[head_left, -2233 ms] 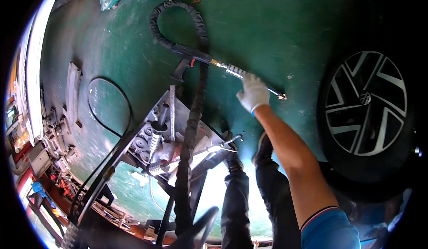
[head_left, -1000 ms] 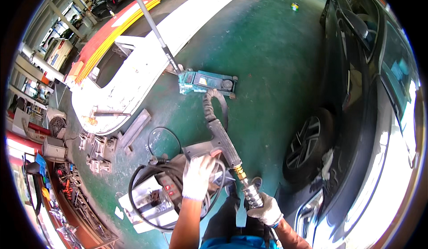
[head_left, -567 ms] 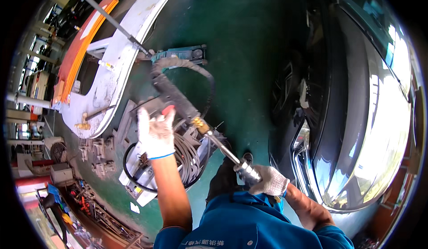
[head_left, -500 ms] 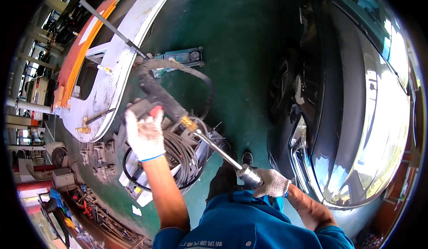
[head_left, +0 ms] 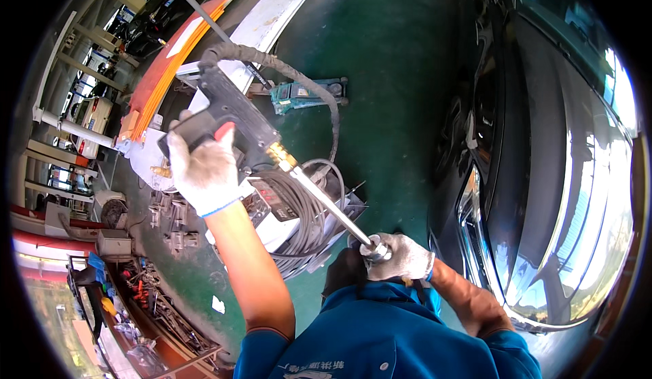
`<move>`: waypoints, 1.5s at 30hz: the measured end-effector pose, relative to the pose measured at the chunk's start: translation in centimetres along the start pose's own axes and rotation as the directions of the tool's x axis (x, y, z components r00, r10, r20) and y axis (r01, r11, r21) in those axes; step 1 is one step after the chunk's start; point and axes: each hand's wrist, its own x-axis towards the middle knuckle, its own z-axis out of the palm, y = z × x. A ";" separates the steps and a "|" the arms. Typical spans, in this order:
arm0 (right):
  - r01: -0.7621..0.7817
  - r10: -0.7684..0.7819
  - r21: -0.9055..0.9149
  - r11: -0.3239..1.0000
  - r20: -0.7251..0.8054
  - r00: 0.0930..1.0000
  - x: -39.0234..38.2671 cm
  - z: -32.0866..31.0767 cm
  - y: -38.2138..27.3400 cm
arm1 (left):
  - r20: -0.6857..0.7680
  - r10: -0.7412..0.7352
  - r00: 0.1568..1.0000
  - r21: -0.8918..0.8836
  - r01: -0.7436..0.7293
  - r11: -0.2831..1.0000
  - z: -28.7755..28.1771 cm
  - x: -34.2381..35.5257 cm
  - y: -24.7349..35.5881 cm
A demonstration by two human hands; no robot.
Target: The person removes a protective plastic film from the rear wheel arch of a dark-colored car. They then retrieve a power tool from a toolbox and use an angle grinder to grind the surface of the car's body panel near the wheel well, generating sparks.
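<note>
In both gloved hands I hold a dent-puller gun point(head_left: 248, 114), a black pistol-shaped tool with a red trigger point(head_left: 224, 130), a brass fitting point(head_left: 282, 155) and a long steel rod point(head_left: 329, 208). My left hand point(head_left: 205, 170) is closed around the gun's grip, fingers near the trigger. At the rod's lower end, close to my waist, my right hand point(head_left: 404, 258) wraps round the metal slide-hammer weight point(head_left: 375, 246), which it partly hides. The rod slants from upper left to lower right. A thick, sleeved cable point(head_left: 309, 80) arcs from the gun's rear.
A dark car point(head_left: 499, 148) with a glossy side stands along the right. Below the gun sits a machine point(head_left: 272, 219) with coiled hoses point(head_left: 305, 206). Farther ahead lies a teal floor jack point(head_left: 305, 95) beside a white platform point(head_left: 285, 5). A tool-filled shelf point(head_left: 156, 304) is at lower left.
The view has turned, shifting the machine, jack and car rightward. The gun's rear has risen in the picture, and my right hand sits slightly higher, covering more of the weight. Both hands keep their hold.
</note>
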 end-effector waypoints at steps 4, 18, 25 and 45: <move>-0.027 0.027 0.135 0.991 0.001 1.000 -0.6 1.2 0.4 | 0.009 -0.037 0.999 -0.060 0.037 0.998 -1.2 0.2 0.1; -0.196 0.196 -0.060 0.979 -0.007 0.981 4.3 6.4 2.7 | -0.051 0.062 0.997 -0.128 -0.068 0.989 -8.2 1.4 0.9; -0.227 0.199 0.411 0.883 0.109 0.974 11.1 10.0 -3.4 | -0.012 0.048 0.999 -0.084 -0.049 0.995 -9.4 1.7 0.8; -0.258 0.455 0.428 0.866 -0.460 0.762 -7.5 1.6 12.1 | -0.326 0.025 0.945 0.330 0.089 0.940 -17.1 1.5 16.2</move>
